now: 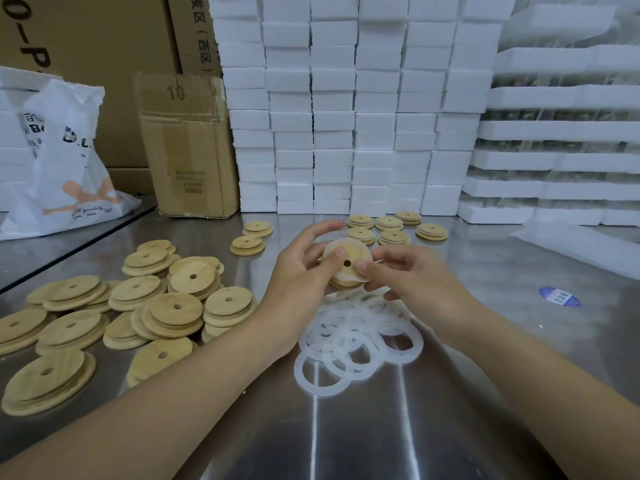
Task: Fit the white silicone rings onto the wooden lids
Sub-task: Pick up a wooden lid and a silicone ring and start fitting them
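A round wooden lid (347,271) with a centre hole is held above the steel table (346,427). My left hand (304,268) grips its left side, thumb on the top face. My right hand (405,271) pinches its right edge, thumb pressing on the white silicone ring (331,250) stretched around the lid's raised part. Loose white rings (349,337) lie in a heap just below my hands. A pile of bare wooden lids (114,306) spreads over the left of the table. Several lids (391,226) sit in rows behind my hands.
Two more lids (251,239) lie left of centre. White foam blocks (346,116) are stacked along the back and right. A cardboard box (187,147) and a white plastic bag (62,161) stand at the back left. A blue sticker (559,296) is on the table.
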